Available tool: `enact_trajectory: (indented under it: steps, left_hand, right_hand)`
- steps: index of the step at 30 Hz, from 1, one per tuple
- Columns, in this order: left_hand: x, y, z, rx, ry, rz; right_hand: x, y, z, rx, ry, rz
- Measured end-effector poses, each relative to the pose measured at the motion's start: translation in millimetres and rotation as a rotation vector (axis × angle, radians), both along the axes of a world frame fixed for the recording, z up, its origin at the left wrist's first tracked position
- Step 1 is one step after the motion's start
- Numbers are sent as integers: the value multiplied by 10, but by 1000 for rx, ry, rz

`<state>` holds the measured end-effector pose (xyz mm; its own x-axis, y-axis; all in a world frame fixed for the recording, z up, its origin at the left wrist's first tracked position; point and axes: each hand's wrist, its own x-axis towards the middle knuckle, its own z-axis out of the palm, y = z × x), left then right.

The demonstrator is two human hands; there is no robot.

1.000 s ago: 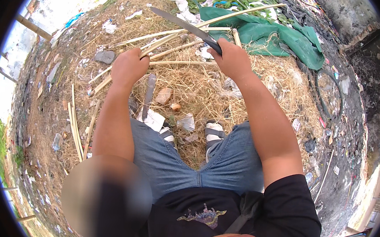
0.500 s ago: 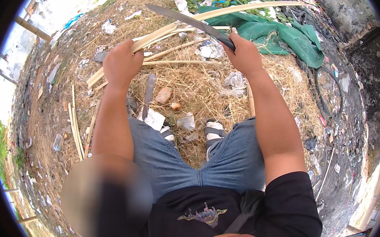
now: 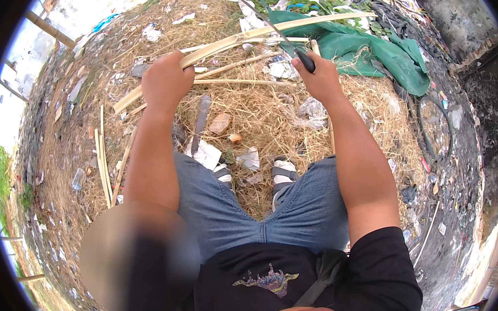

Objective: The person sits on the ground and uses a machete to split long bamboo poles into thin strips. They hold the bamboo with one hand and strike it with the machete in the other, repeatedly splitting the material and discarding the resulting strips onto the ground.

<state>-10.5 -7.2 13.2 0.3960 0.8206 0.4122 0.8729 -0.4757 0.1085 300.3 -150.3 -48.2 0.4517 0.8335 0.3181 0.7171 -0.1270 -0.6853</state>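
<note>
Left hand [image 3: 167, 80] is closing firmly around a pale wooden strip [image 3: 251, 36]; right hand [image 3: 322, 78] is wrapping tightly around the handle of a knife [image 3: 306, 61]. Compared with half a second ago, the blade is showing much narrower, its tip sitting farther from the left hand. Reading: blade is being re-angled over the strip; contact unclear. Strip is running above the straw [image 3: 252, 112] toward a green sheet [image 3: 377, 52], bowing gently, looking smooth, tapering outward.
</note>
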Motion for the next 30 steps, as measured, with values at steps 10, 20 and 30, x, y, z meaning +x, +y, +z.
enact_trajectory:
  steps: [10,20,30]
  left_hand:
    - [173,-110,-74,85,88,-279]
    - [293,-230,70,180,104,-349]
    - [396,-422,203,552,-122,-502]
  right_hand:
    - [-175,103,-70,233,-49,223]
    - [-73,-81,100,-252,293,290]
    - [179,-152,132,-53,512,194]
